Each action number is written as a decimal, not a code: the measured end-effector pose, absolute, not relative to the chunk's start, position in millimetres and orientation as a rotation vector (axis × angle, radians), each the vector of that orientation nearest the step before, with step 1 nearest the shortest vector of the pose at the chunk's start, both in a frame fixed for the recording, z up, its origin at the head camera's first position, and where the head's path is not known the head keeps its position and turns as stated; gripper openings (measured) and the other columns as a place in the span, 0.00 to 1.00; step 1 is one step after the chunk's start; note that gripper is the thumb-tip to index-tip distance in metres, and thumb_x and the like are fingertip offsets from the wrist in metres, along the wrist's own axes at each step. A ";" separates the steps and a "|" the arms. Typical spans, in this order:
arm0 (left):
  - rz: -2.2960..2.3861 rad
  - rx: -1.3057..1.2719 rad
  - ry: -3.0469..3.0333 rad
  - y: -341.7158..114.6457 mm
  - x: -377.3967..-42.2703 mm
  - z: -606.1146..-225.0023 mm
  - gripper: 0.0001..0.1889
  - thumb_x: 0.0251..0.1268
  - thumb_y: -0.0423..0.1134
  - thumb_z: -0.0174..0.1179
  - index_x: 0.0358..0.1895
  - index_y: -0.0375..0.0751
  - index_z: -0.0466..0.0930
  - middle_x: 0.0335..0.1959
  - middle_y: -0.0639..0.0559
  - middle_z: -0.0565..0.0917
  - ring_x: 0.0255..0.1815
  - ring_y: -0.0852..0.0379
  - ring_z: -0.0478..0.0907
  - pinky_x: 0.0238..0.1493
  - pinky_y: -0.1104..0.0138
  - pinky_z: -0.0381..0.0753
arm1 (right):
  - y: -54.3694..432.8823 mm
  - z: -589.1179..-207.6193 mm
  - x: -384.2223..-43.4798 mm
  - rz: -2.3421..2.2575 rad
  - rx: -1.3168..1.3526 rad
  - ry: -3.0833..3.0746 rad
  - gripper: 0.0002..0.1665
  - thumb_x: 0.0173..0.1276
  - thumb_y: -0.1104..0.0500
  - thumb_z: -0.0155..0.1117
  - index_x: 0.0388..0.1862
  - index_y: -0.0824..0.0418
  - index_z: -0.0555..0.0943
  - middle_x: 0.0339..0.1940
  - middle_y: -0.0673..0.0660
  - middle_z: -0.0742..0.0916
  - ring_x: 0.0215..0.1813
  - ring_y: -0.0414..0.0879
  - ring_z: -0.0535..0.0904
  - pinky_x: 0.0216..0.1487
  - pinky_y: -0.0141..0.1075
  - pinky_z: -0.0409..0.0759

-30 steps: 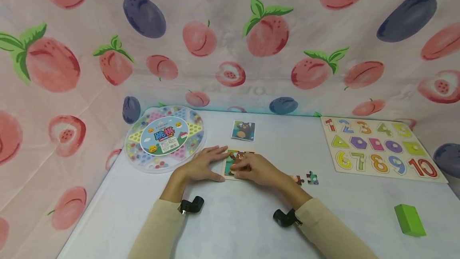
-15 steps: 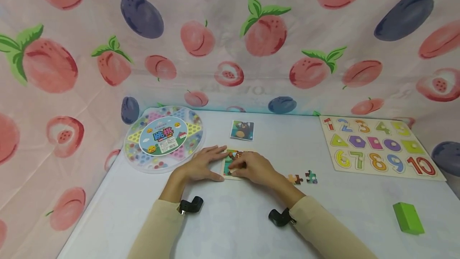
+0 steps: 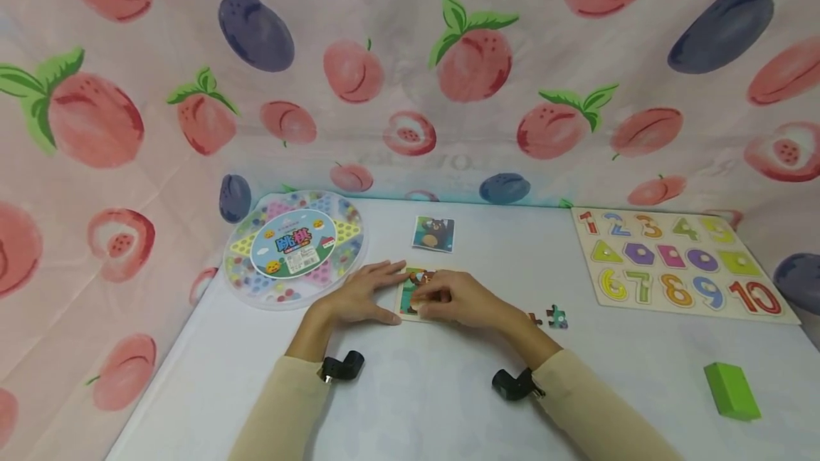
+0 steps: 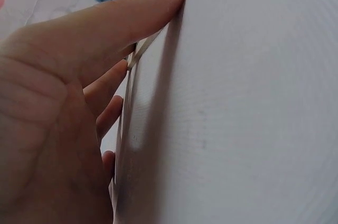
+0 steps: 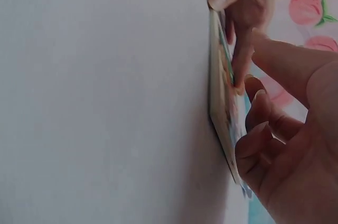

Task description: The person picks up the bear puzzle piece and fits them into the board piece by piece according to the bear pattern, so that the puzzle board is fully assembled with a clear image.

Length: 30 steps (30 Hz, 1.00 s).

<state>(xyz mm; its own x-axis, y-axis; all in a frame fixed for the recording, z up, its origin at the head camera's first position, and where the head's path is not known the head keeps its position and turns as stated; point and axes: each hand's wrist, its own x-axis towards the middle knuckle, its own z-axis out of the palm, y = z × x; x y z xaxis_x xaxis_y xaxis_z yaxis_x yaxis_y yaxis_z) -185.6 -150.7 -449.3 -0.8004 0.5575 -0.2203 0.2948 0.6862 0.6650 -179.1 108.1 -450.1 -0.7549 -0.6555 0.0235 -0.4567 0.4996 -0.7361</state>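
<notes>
A small wooden jigsaw board [image 3: 407, 306] with a brown bear on green lies in the middle of the white table. My left hand [image 3: 360, 293] rests at its left side, thumb at the near corner and index finger at the far corner, fingers mostly straight. Over the board's right half hovers my right hand [image 3: 466, 299], fingers loosely bent and thumb apart from them in the right wrist view, with no piece showing between. It hides much of the picture. A teal jigsaw piece [image 3: 556, 317] and a brown jigsaw piece [image 3: 534, 319], partly covered by my forearm, lie to the right.
Behind the board lies a bear picture card [image 3: 433, 234]. A round Chinese checkers set [image 3: 293, 247] is at the left back. At the right are a wooden number board [image 3: 679, 265] and a green block [image 3: 732, 391]. A fruit-print curtain [image 3: 410, 91] hangs behind the table.
My right wrist shifts left, then back right, and now covers more of the loose brown piece. My left hand stays in place at the board's left side.
</notes>
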 end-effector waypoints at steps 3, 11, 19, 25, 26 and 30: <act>0.885 0.665 2.484 -149.9 -185.8 -449.9 0.44 0.56 0.51 0.75 0.77 0.56 0.66 0.85 0.59 0.57 0.87 0.43 0.45 0.82 0.34 0.43 | 122.0 -444.3 -178.6 -1.147 -0.916 2.473 0.20 0.68 0.53 0.71 0.58 0.54 0.87 0.45 0.54 0.87 0.37 0.40 0.75 0.36 0.29 0.77; 0.896 0.670 2.475 -149.0 -185.8 -450.3 0.44 0.57 0.49 0.75 0.78 0.55 0.65 0.85 0.58 0.56 0.87 0.43 0.43 0.83 0.35 0.41 | 174.8 -425.0 -170.1 -1.018 -0.677 2.663 0.31 0.63 0.51 0.76 0.65 0.55 0.81 0.57 0.54 0.88 0.57 0.52 0.79 0.58 0.50 0.81; 0.889 0.665 2.478 -148.2 -186.2 -450.6 0.44 0.57 0.49 0.75 0.78 0.56 0.65 0.85 0.59 0.56 0.87 0.43 0.43 0.83 0.34 0.40 | 226.9 -416.5 -157.5 -0.932 -0.507 2.735 0.36 0.57 0.49 0.81 0.64 0.53 0.80 0.61 0.54 0.86 0.66 0.56 0.74 0.67 0.62 0.75; 0.898 0.666 2.485 -148.5 -185.7 -450.6 0.44 0.56 0.49 0.75 0.77 0.55 0.66 0.84 0.58 0.57 0.87 0.43 0.44 0.83 0.34 0.41 | 251.0 -428.6 -146.1 -0.840 -0.610 2.783 0.34 0.51 0.47 0.83 0.57 0.55 0.83 0.56 0.51 0.88 0.61 0.53 0.77 0.61 0.51 0.78; 0.903 0.665 2.488 -148.8 -185.5 -450.9 0.43 0.56 0.49 0.75 0.77 0.55 0.67 0.84 0.58 0.58 0.87 0.42 0.45 0.82 0.34 0.42 | 253.4 -432.2 -144.9 -0.826 -0.624 2.792 0.34 0.51 0.47 0.83 0.57 0.54 0.83 0.55 0.50 0.88 0.60 0.52 0.77 0.60 0.49 0.79; 0.911 0.668 2.491 -149.4 -184.0 -450.4 0.43 0.55 0.48 0.76 0.76 0.54 0.68 0.84 0.57 0.58 0.87 0.42 0.45 0.82 0.34 0.43 | 256.7 -442.0 -140.2 -0.815 -0.618 2.799 0.31 0.51 0.45 0.83 0.54 0.51 0.84 0.53 0.47 0.88 0.56 0.47 0.76 0.56 0.44 0.77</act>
<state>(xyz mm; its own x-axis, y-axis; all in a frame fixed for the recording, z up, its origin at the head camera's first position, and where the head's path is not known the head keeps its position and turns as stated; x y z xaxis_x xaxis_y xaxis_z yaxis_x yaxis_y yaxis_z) -184.0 -149.4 -450.4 -0.8043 0.5582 -0.2036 0.2950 0.6726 0.6786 -140.2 256.7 -442.0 -0.9015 -0.4311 -0.0384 -0.3431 0.7659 -0.5437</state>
